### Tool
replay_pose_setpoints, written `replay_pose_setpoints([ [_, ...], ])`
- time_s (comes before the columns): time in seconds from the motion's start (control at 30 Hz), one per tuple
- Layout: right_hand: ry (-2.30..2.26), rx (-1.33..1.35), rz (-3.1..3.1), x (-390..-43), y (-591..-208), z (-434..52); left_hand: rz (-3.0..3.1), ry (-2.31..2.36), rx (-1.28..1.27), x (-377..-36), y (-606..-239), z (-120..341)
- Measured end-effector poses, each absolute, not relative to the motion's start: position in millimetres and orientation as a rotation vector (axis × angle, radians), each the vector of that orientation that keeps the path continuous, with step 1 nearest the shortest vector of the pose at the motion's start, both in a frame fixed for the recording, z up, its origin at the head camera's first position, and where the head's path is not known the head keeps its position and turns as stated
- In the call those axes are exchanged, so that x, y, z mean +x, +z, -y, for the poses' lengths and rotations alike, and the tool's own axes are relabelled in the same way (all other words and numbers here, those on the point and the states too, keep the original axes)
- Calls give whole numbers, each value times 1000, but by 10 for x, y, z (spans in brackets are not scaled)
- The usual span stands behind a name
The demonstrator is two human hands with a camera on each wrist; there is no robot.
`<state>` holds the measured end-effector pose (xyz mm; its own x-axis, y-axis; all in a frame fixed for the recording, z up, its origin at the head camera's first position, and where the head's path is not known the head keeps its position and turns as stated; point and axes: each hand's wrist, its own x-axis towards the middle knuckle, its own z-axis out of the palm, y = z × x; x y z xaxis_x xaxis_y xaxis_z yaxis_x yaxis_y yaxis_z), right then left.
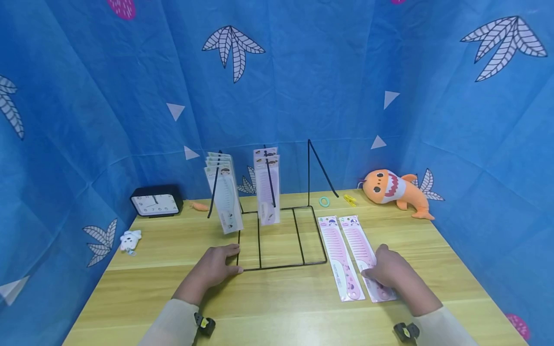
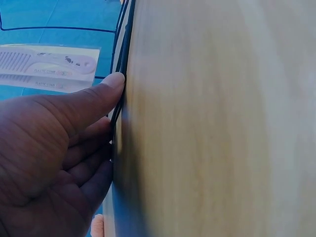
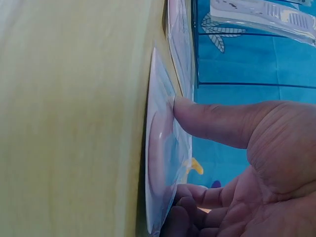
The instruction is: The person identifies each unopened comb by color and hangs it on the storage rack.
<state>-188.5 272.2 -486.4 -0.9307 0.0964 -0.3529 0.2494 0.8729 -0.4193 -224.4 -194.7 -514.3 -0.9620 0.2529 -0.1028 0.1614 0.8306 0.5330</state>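
A black wire rack (image 1: 281,266) stands mid-table with packaged combs hanging on its left hook (image 1: 227,202) and middle hook (image 1: 267,192). My left hand (image 1: 233,259) lies on the table at the rack's front left corner. Its thumb (image 2: 106,89) and fingertips press against the base wire (image 2: 126,49). Two pink packaged combs lie flat right of the rack, a left one (image 1: 339,254) and a right one (image 1: 359,242). My right hand (image 1: 374,269) covers the right comb's near end. Its thumb (image 3: 197,118) presses on the package (image 3: 160,148), and its fingers curl at the package's edge.
A black clock (image 1: 156,204) and a small white plush (image 1: 130,240) sit at the left. An orange shark plush (image 1: 391,187), a green ring (image 1: 324,201) and a yellow clip (image 1: 349,199) lie at the back right. Blue cloth walls enclose the wooden table (image 1: 277,307).
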Motion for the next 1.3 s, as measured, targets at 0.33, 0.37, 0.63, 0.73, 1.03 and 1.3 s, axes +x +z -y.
replay_pose_setpoints([
  [0.33, -648, 292, -2709, -1919, -4859, -2772, -2844, 809, 326, -2241, -5118, 1946],
  [0.37, -652, 293, -2705, -1923, -4858, -2775, -2843, 810, 326, -2240, -5119, 1945],
  [0.63, -629, 297, -2713, -1943, -4836, -2779, -2843, 801, 333, -2238, -5127, 1945],
  [0.73, -626, 294, -2716, -1956, -4831, -2793, -2844, 800, 332, -2243, -5132, 1946],
  [1.03, -598, 238, -2720, -2002, -4862, -2859, -2842, 789, 313, -2237, -5114, 1950],
  [1.3, -697, 270, -2670, -2018, -4869, -2994, -2854, 802, 331, -2240, -5133, 1944],
])
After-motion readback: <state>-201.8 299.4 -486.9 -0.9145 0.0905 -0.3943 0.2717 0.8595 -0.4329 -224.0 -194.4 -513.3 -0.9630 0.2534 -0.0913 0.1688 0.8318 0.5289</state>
